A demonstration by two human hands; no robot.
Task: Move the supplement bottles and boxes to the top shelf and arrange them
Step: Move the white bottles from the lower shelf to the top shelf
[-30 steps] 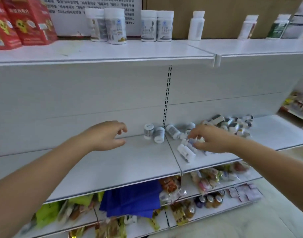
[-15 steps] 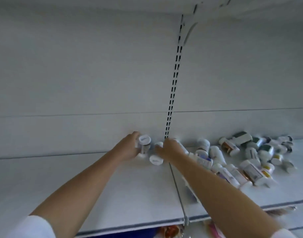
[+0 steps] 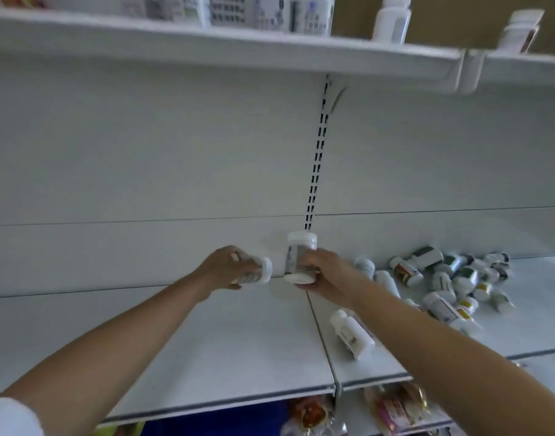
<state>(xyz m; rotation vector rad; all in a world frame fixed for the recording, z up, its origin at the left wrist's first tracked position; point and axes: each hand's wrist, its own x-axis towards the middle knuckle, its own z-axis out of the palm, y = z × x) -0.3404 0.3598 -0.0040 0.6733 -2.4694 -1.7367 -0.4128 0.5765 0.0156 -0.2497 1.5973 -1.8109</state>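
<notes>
Supplement bottle (image 3: 253, 273) held sideways by curled left hand (image 3: 226, 265), second bottle (image 3: 300, 250) (upright) gripped in right hand (image 3: 325, 272), loose bottles (image 3: 441, 282) heaped on shelf (image 3: 238, 341) at right

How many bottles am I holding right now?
3, apparently: a sideways bottle in the left hand, an upright bottle in the right hand, and a white cap just below it, seemingly another bottle mostly hidden behind that hand.

Colours, shelving bay.
White: middle shelf (image 3: 238, 341), top shelf (image 3: 207, 48), back panel (image 3: 144, 152); slot strip (image 3: 317, 158) in black dashes. Bottle heap (image 3: 465, 275), right back of middle shelf: white bodies, white or dark-green caps, yellow-red labels. Blue pack (image 3: 213, 423) under front edge.
</notes>
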